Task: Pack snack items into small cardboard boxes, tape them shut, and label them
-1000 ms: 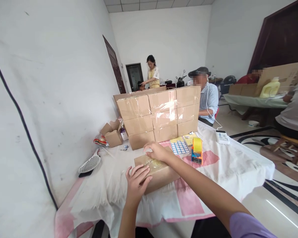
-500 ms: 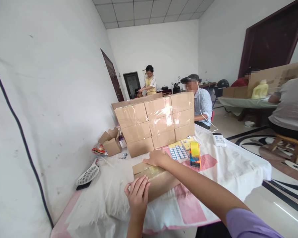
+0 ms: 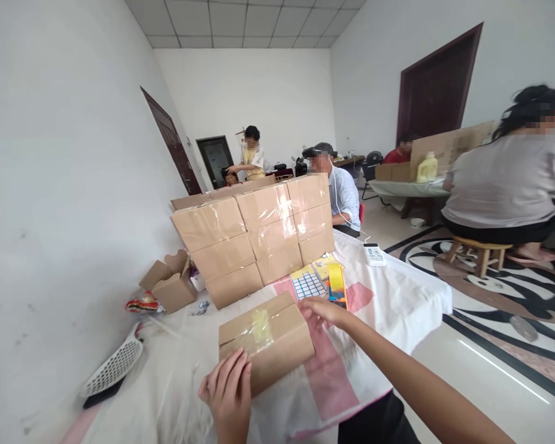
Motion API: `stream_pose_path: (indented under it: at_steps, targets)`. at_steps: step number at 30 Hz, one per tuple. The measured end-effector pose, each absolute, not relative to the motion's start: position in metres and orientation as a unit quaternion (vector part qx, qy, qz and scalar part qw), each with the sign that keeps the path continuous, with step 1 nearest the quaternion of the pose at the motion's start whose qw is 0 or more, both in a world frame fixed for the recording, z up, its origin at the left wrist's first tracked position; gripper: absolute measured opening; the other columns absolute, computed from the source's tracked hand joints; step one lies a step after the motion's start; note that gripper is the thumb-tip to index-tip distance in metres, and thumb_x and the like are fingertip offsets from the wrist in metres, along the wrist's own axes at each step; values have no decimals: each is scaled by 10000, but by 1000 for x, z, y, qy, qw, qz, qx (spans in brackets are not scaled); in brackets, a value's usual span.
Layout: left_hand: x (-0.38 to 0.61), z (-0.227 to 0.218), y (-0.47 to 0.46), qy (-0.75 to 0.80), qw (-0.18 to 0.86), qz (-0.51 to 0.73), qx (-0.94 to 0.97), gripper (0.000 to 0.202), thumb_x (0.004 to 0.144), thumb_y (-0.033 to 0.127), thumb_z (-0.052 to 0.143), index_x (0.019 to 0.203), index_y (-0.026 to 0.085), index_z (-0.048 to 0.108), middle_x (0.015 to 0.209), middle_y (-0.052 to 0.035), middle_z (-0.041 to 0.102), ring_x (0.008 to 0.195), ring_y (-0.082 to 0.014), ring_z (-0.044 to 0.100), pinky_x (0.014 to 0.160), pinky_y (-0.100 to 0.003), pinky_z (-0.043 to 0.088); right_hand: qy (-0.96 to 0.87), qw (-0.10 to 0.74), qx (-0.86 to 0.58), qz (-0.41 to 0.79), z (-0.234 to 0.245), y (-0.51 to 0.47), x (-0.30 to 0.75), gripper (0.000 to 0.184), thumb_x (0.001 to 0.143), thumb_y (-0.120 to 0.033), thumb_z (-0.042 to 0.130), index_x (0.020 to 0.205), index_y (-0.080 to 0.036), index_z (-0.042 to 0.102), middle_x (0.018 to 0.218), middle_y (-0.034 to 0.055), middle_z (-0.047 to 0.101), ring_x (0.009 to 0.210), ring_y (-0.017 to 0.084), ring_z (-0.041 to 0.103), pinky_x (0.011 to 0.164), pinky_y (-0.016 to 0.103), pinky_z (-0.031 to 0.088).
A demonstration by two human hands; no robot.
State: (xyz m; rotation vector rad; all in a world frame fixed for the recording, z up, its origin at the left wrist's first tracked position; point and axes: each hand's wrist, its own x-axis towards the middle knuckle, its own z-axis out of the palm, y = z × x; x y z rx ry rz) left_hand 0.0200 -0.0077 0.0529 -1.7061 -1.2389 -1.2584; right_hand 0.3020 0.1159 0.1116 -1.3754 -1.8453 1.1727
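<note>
A taped cardboard box [image 3: 268, 336] lies on the white-and-pink cloth of the table [image 3: 398, 296] in front of me. My left hand [image 3: 229, 391] presses its fingers against the box's near left corner. My right hand [image 3: 321, 310] rests at the box's far right edge, fingers lying on it. Just beyond my right hand stands an orange-and-yellow tape dispenser [image 3: 337, 285], beside a sheet of blue labels [image 3: 308, 285].
A wall of stacked taped boxes [image 3: 254, 237] stands behind. An open small box [image 3: 169, 287], a snack wrapper [image 3: 141, 303] and a white perforated scoop [image 3: 113, 369] lie at left. A remote [image 3: 374, 253] sits on the table's far right. Several people sit or stand beyond.
My view swung to the right. My right hand slid from the box's top to its right edge, and my left hand dropped to the near corner. The box has turned a little.
</note>
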Motion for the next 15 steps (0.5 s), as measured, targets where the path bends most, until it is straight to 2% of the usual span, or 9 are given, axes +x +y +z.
stream_pose_path:
  at_steps: [3,5,7,10,12,15]
  targets:
    - [19,46,-4,-450,333,-503,-659,193,896,165,669,1081,214,693,974,-107,786,973,-267,668,934,-430,422,-674,298,-536,412,86,111,311,335,952,-349,466,720,-169,627,596,38,661,549,162,656,491,222,484]
    - [19,41,0,-427,333,-516,-664,236,860,139,696,1087,205,688,960,-112,774,950,-260,671,905,-414,474,-679,318,-547,372,86,119,317,263,914,-258,507,697,-165,621,620,40,673,591,167,665,533,228,495]
    - [17,36,6,-412,343,-530,-657,251,838,134,713,1080,197,693,943,-103,765,902,-244,676,873,-398,501,-684,339,-566,311,101,140,327,209,897,-195,506,763,-157,662,741,57,727,707,181,698,622,238,516]
    - [15,32,16,-397,385,-555,-621,182,815,156,746,994,179,719,876,-77,760,796,-212,669,816,-376,507,-683,347,-609,207,138,191,343,253,944,-193,462,974,-160,711,1036,95,765,988,214,702,829,268,516]
    - [13,29,22,-379,417,-566,-601,116,806,188,761,915,171,725,813,-61,753,738,-197,649,772,-362,500,-688,312,-635,161,157,232,347,270,982,-202,456,1061,-154,709,1160,127,740,1111,234,668,928,300,496]
    - [11,25,30,-355,442,-574,-592,74,812,235,748,827,176,706,734,-48,728,698,-192,611,707,-346,479,-718,199,-651,143,163,285,337,204,1003,-279,566,1070,-143,703,1157,115,725,1107,226,670,976,367,517]
